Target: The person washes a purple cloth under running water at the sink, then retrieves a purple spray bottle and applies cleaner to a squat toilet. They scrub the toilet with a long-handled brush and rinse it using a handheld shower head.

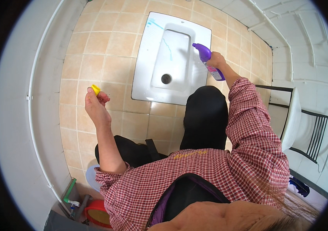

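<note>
Over the right rim of a white ceramic squat toilet (145, 69), my right hand (217, 60) grips a purple plastic squeeze bottle (205, 53). The bottle is tilted, its angled nozzle uncapped and pointing up and left across the basin. Blue liquid (168, 49) streaks the basin's inside and the upper left corner of the rim. A round dark drain hole (166, 78) lies at the basin's near end. To the left, above the tiled floor, my left hand (96, 105) holds a small yellow cap (95, 89) between thumb and fingers.
White pipes run along the left wall (30, 86) and the right wall. A white washbasin (293, 118) on a black metal frame stands at the right. At the lower left are a red basin (96, 212), a light blue plastic container (92, 176) and a green pipe with a tap (71, 192).
</note>
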`<state>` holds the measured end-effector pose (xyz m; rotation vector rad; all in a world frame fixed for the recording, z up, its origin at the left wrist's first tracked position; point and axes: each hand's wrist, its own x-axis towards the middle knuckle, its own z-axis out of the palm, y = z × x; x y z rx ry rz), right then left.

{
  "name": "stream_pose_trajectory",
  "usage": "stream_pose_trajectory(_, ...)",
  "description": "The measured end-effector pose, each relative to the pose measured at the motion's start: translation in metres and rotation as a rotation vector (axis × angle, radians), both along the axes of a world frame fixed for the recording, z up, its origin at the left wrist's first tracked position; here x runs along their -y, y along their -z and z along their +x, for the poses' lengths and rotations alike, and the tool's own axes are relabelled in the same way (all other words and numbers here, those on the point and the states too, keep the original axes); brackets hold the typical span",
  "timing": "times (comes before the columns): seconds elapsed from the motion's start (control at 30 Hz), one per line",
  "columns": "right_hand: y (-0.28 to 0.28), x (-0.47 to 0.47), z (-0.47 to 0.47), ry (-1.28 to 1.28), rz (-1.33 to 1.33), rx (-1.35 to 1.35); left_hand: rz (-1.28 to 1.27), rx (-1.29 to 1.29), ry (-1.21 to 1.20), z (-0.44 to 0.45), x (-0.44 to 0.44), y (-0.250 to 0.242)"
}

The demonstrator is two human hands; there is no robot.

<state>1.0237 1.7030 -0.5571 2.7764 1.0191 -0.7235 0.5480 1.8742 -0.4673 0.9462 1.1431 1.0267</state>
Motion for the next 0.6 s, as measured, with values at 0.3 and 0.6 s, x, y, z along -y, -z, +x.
stream_pose_trajectory(0.3,0.013,0.023,0.005,-0.070,-0.014,-0.001,-0.009,0.008,-0.003,0.002,0.000,0.002)
stream_pose_trajectory(0.6,0.010,0.048,0.011,0.135,0.120,0.016,-0.033,0.005,0.001,0.006,-0.001,0.002)
